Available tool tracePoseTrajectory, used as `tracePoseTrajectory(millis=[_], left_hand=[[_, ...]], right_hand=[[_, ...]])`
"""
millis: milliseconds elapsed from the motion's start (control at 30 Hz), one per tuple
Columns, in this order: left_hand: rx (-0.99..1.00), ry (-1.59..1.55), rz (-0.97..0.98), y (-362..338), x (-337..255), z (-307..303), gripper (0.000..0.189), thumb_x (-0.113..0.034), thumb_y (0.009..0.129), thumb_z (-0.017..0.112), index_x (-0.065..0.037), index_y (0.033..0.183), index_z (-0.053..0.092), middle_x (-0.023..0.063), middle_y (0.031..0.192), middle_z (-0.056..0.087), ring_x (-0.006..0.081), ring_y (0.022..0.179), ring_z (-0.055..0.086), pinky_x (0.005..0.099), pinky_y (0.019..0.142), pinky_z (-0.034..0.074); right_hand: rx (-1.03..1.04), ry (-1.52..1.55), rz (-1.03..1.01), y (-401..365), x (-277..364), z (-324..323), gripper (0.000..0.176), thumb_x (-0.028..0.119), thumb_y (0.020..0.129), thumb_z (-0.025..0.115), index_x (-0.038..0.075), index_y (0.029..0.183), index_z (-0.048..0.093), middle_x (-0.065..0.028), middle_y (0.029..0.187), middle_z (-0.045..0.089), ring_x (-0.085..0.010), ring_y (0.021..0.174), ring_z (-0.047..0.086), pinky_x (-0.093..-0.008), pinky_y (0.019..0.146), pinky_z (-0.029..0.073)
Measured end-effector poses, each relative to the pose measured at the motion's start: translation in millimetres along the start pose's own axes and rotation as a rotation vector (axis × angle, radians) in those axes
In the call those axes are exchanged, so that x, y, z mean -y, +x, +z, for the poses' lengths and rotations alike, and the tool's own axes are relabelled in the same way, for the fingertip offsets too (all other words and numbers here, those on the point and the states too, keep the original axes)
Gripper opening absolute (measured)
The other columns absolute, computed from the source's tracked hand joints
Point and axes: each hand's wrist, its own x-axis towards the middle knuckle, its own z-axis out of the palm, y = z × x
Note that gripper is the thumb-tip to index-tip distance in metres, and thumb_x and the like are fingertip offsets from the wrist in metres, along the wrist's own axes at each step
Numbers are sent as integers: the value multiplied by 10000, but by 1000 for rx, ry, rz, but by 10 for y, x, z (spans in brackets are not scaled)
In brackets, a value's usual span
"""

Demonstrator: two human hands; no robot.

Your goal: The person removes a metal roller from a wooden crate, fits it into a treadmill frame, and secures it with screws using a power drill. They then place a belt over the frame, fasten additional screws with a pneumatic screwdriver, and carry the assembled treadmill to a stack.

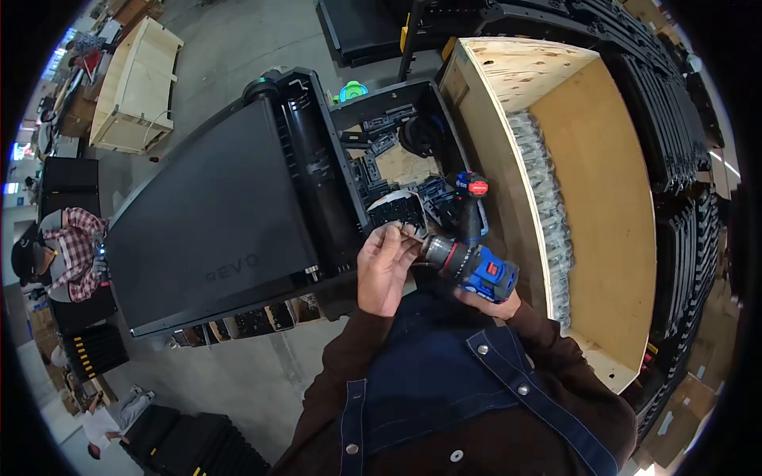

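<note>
We see the left hand (381,271) near frame centre, thumb and fingertips drawn in narrow right at the front of a grey metal chuck (437,251); can't tell whether they pinch anything. Right hand (486,305) just below and to the right, fingers wrapped around a blue-and-black cordless drill (490,274), body right of centre, chuck aimed left at the left hand. Just above it, we have a second blue cordless tool with a red end (473,190), at the lower right corner of a black open bin (453,127), upper centre. In the bin: black plastic parts (370,168) plus a white-edged container of small black pieces (397,210). Right side: long plywood crate (595,174) with clear-wrapped bundles (546,210). Left of centre: large black panel lettered REVO (210,190). Far left: co-worker in a plaid shirt (78,238).
</note>
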Motion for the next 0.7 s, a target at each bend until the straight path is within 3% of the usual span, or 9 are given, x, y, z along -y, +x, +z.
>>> tracePoseTrajectory(millis=[100,167,200,267,333,400,433,533,700], left_hand=[[-147,-164,-64,516,321,283,355,-353,1032,594,-71,1240,538,74,1119,644,195,1000,638,347,922,516],[-325,34,-87,1121,705,48,269,-296,1027,602,-68,1170,593,66,1049,657,192,923,649,340,843,536],[-388,165,-88,1459,895,-135,228,-254,1023,604,-58,1139,613,69,1021,664,190,893,652,339,811,541],[-555,586,67,2141,1258,-550,212,-195,986,627,-12,1094,629,106,990,683,221,872,663,376,784,547],[-754,1074,157,2481,1247,-741,272,-174,947,658,-6,1158,628,175,1062,699,310,961,679,425,843,542],[-842,1351,73,2743,1184,-1046,354,-176,937,648,-47,1264,608,212,1156,691,406,1086,649,481,914,516],[-850,1446,-109,2799,1088,-1022,422,-218,943,627,-106,1346,573,211,1203,681,430,1167,614,506,950,492],[-867,1678,-380,2896,1026,-1178,450,-308,943,626,-127,1349,555,202,1198,684,425,1189,601,513,965,481],[-891,1812,-306,2981,1045,-1283,385,-350,911,653,-114,1214,627,208,1126,704,428,1116,638,506,926,503]], right_hand=[[-25,303,248,75,-339,-114,369,27,813,736,80,1172,668,-46,1056,729,-191,829,684,-332,759,543],[-32,961,816,92,-597,-148,407,-39,838,694,48,1231,643,-47,1140,728,-127,857,678,-300,757,553],[-59,993,825,213,-660,-225,439,-87,845,667,20,1267,615,-49,1156,722,-82,913,664,-267,780,553],[-89,1056,812,285,-870,-236,418,-78,850,664,22,1254,625,-62,1157,716,-107,888,677,-272,767,560],[-120,1113,821,311,-1040,-261,425,-74,849,671,23,1260,619,-68,1159,717,-103,895,676,-271,783,556],[-92,1091,820,247,-1165,-243,452,-64,851,686,22,1285,595,-63,1171,722,-68,923,652,-266,827,540],[-85,1093,827,234,-1173,-252,453,-52,857,689,22,1293,588,-64,1176,722,-73,929,650,-270,842,536],[-91,1057,812,290,-1130,-305,405,-30,861,701,38,1254,628,-58,1161,717,-104,951,667,-289,859,538],[-180,1252,832,378,-1115,-372,388,-23,870,696,51,1247,644,-78,1147,709,-138,940,678,-309,830,558]])
